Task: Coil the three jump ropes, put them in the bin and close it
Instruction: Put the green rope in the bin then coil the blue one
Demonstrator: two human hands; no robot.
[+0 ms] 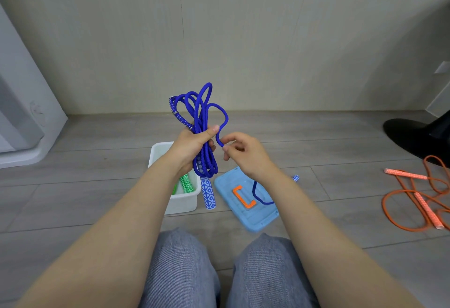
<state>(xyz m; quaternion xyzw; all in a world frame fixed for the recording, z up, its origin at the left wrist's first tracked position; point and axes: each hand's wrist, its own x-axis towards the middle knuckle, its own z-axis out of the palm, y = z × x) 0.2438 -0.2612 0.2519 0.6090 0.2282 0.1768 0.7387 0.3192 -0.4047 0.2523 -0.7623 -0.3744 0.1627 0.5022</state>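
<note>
The blue jump rope (203,122) is bunched in loose loops above the floor (316,142), gripped at mid-bundle by the left hand (192,148) with thumb and fingers curled round the strands. One patterned blue handle (208,193) hangs below that fist. The right hand (243,151) pinches the free strand just beside the bundle; the tail drops across the light-blue lid (243,210) to the second handle (295,178), mostly hidden behind the right forearm.

The cord looks light, soft and springy, so loops will likely slip unless held tight at their crossing; the stiff handles are the surer places to hold. A wire spring wraps the cord near one handle end.

The white bin (180,200) stands open, the left arm covering much of it; only a green patterned handle (187,183) shows inside, its rope unseen. The orange jump rope (414,200) lies uncoiled far right, partly cut off by the frame edge.
</note>
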